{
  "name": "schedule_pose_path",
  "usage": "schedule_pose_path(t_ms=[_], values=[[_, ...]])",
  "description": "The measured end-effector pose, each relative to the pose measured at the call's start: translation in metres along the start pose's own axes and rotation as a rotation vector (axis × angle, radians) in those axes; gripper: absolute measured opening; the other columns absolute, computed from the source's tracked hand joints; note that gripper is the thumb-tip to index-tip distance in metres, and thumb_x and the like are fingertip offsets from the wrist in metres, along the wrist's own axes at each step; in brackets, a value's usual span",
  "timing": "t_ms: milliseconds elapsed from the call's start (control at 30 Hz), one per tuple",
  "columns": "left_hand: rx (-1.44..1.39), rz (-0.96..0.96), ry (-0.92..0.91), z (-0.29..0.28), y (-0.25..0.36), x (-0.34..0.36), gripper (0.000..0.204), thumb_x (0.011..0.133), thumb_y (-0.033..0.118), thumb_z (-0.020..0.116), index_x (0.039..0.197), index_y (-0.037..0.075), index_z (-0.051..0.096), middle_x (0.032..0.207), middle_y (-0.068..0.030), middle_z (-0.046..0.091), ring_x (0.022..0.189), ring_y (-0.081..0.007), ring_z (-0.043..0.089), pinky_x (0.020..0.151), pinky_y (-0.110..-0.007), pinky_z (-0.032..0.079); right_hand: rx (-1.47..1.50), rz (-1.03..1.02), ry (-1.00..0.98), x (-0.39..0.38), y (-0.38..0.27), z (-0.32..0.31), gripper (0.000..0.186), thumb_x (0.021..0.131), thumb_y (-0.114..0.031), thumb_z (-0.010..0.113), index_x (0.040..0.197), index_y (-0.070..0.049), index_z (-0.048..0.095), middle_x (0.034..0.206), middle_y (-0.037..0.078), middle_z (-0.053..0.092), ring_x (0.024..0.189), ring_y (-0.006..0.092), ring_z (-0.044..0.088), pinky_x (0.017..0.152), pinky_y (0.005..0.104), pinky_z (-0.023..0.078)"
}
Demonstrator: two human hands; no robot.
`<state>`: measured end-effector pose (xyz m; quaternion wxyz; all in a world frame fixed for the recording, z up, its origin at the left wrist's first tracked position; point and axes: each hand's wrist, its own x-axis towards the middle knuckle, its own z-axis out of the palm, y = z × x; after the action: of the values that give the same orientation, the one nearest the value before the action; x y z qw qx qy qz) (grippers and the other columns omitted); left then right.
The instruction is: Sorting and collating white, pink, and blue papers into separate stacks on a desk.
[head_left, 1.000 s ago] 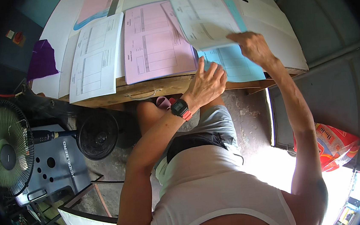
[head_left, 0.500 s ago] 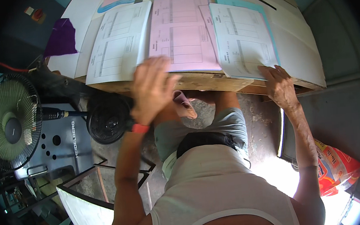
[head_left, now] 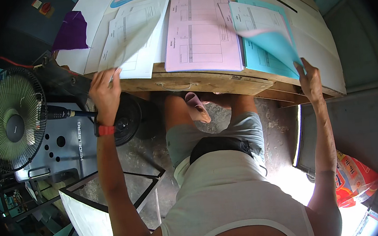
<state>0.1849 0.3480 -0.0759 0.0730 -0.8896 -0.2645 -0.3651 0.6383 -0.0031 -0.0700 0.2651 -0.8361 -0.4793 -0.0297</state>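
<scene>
My left hand (head_left: 107,89), with a red wristband, pinches the near left corner of a white printed form sheet (head_left: 155,19). That sheet curls up off the white form stack (head_left: 142,68) at the left. In the middle a stack of pink forms (head_left: 202,36) lies flat, with neither hand on it. My right hand (head_left: 310,78) grips the near right corner of some layered forms (head_left: 259,17), white on top with a teal underside showing. They bend upward over the teal form stack (head_left: 255,58) at the right.
The stacks lie on a wooden table (head_left: 194,79) with a drawer front. A purple cloth (head_left: 71,31) is at its far left. On the left stand a fan (head_left: 14,120) and a black-edged white frame (head_left: 90,221). A red plastic bag (head_left: 356,177) sits at the lower right.
My left hand has moved left from between the white and pink stacks and lifted a white sheet's corner. My right hand has raised the corner of the right-hand forms, exposing teal beneath.
</scene>
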Motion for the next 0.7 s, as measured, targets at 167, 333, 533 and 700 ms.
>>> schedule_pose_path(t_ms=[167, 333, 533, 700], values=[[-0.116, 0.264, -0.074, 0.045, 0.068, 0.051, 0.080, 0.077, -0.009, 0.066, 0.150, 0.019, 0.048, 0.107, -0.0148, 0.070, 0.080, -0.0285, 0.071, 0.071, -0.037, 0.062, 0.246, -0.053, 0.165, 0.032, 0.010, 0.009, 0.033, 0.098, -0.012, 0.064, 0.128, 0.002, 0.064, 0.101, 0.018, 0.071, 0.088, 0.0200, 0.064, 0.082, 0.0367, 0.051], [0.047, 0.525, -0.259, 0.097, 0.113, 0.058, 0.045, 0.083, -0.002, 0.063, 0.127, 0.008, 0.067, 0.126, -0.0130, 0.066, 0.101, -0.0265, 0.070, 0.078, -0.035, 0.063, 0.211, -0.068, 0.248, 0.073, -0.006, 0.031, 0.034, 0.098, -0.019, 0.065, 0.126, 0.001, 0.065, 0.091, 0.017, 0.070, 0.077, 0.0213, 0.061, 0.077, 0.0357, 0.051], [0.009, 0.541, -0.377, 0.091, 0.126, 0.025, 0.032, 0.089, 0.010, 0.064, 0.120, 0.004, 0.070, 0.137, -0.0075, 0.062, 0.120, -0.0258, 0.062, 0.109, -0.050, 0.047, 0.164, 0.003, 0.311, 0.106, -0.043, 0.041, 0.032, 0.098, -0.024, 0.063, 0.122, -0.004, 0.068, 0.083, 0.022, 0.070, 0.074, 0.0336, 0.068, 0.074, 0.0428, 0.053], [-0.066, 0.475, -0.185, 0.097, 0.120, 0.005, 0.018, 0.092, 0.014, 0.068, 0.107, 0.007, 0.075, 0.136, -0.0017, 0.065, 0.126, -0.0243, 0.060, 0.116, -0.062, 0.034, -0.112, -0.245, 0.220, 0.117, -0.102, 0.066, 0.024, 0.098, -0.018, 0.062, 0.118, -0.006, 0.069, 0.079, 0.020, 0.072, 0.070, 0.0372, 0.071, 0.067, 0.0445, 0.057]])
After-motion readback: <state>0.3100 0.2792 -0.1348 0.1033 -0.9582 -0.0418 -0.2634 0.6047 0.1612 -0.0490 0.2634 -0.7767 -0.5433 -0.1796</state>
